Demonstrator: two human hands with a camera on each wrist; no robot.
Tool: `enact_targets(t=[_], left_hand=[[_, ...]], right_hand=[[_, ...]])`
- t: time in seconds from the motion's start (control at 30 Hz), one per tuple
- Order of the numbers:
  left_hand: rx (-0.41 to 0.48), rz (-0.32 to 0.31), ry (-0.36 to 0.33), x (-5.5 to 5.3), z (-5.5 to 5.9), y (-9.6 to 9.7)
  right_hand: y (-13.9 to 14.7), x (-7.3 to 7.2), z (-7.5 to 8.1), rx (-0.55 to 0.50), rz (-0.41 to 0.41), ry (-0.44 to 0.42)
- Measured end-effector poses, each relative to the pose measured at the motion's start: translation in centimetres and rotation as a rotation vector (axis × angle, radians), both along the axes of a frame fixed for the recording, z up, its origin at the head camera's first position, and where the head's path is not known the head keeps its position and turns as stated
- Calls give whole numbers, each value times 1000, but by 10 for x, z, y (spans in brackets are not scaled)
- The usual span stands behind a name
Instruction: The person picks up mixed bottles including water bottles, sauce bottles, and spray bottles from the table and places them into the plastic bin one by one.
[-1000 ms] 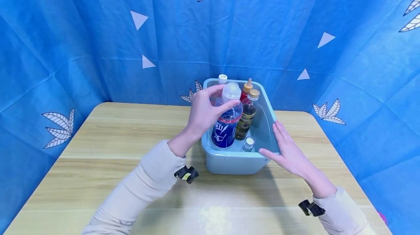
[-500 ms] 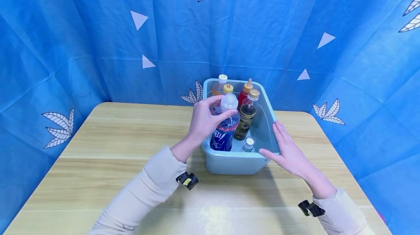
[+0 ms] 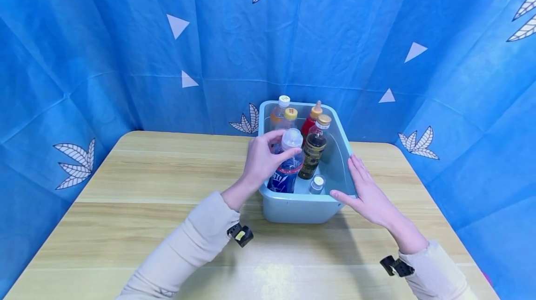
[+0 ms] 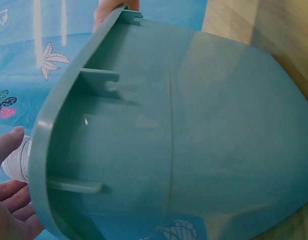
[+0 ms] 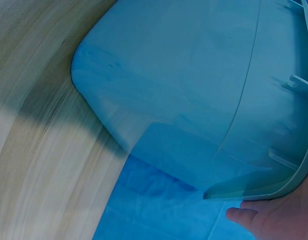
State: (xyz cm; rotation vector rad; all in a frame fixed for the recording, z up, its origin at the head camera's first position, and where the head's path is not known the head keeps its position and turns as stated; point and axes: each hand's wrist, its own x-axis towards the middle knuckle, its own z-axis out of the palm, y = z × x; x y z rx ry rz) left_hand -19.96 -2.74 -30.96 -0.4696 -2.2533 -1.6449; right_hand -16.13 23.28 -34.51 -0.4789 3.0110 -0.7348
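My left hand (image 3: 264,158) grips a clear bottle (image 3: 286,174) with a blue label near its top, thumb and fingers round the neck below the clear cap. The bottle stands upright inside a light blue plastic bin (image 3: 293,209), at its near left corner. In the left wrist view the clear cap (image 4: 16,160) shows between thumb and fingers, above the bin's rim. My right hand (image 3: 368,193) rests on the bin's right rim near the front corner, fingers straight. In the right wrist view part of that hand (image 5: 284,220) lies against the rim.
Inside the bin stand a dark bottle (image 3: 314,149) with a gold cap, a red squeeze bottle (image 3: 308,125), a yellow-capped bottle (image 3: 290,115), a white-capped bottle (image 3: 278,113) and a small white-topped container (image 3: 317,183). The wooden table (image 3: 167,174) meets a blue curtain (image 3: 226,49) behind.
My left hand has lowered the blue-labelled bottle deeper into the bin, bringing the yellow-capped bottle behind it into view. My right hand has stayed on the rim.
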Motion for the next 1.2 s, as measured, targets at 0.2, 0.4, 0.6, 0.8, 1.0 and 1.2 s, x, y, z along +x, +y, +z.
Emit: enact_targets(t=[0.2,0.4,0.6,0.8,1.0,1.2], left_hand=[[-23,7,-4,-2,-5,0],[-52,20,-28,-3,-8,1],[-75,35,-40,-3,-12,2],[-88,42,-44,-3,-15,2],[-82,31,-47,-2,-17,2],[-72,21,-52,-1,-18,1]], right_hand=[[0,0,0,0,-2,-1],[0,0,1,1,1,1],[0,1,2,3,0,0],[-1,1,2,3,-3,-4],[-2,1,3,-2,-7,-8],[-2,2,2,-4,-10,-10]])
